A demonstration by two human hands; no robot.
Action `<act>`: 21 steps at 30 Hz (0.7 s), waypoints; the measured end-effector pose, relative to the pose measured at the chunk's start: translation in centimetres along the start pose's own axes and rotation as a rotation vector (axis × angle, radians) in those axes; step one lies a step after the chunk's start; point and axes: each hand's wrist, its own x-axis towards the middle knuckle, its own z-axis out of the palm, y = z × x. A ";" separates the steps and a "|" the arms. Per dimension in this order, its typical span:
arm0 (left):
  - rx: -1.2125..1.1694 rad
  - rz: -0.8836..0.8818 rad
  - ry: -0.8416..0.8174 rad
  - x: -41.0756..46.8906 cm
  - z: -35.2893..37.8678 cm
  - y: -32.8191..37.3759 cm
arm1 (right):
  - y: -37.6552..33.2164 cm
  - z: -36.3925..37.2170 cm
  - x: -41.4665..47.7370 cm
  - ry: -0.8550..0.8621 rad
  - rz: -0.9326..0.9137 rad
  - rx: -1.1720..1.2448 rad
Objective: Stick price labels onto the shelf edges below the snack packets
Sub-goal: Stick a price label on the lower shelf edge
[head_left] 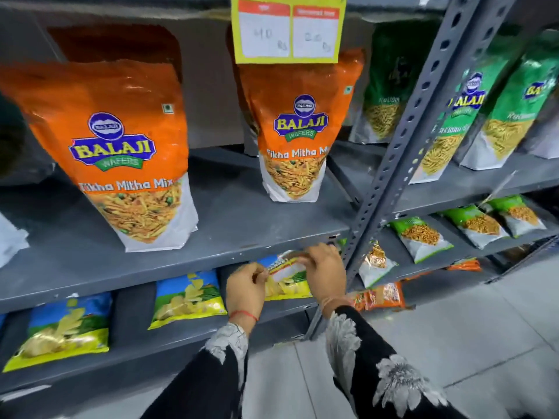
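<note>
Price label (287, 269), pinched between our left hand (246, 287) and right hand (325, 272), hangs at lower centre below the shelf edge (181, 267); its loose, curling ends could stick crooked or fold.

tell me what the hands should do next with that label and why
Probably lift the label a little and press it onto the grey shelf edge just above. Both the left hand and right hand pinch it by its ends, held just below that edge, under the right orange Tikha Mitha Mix packet, and no label shows on the edge there yet.
</note>
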 end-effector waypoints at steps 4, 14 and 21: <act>0.001 0.015 0.037 0.8 -0.5 0.0 | 0.5 1.9 -0.6 -0.023 0.223 0.141; 0.042 -0.199 0.107 3.2 -0.5 2.8 | -1.5 2.1 2.2 0.158 0.614 0.314; 0.223 -0.209 -0.038 3.4 -3.4 1.9 | -3.0 0.0 2.5 0.044 0.549 0.093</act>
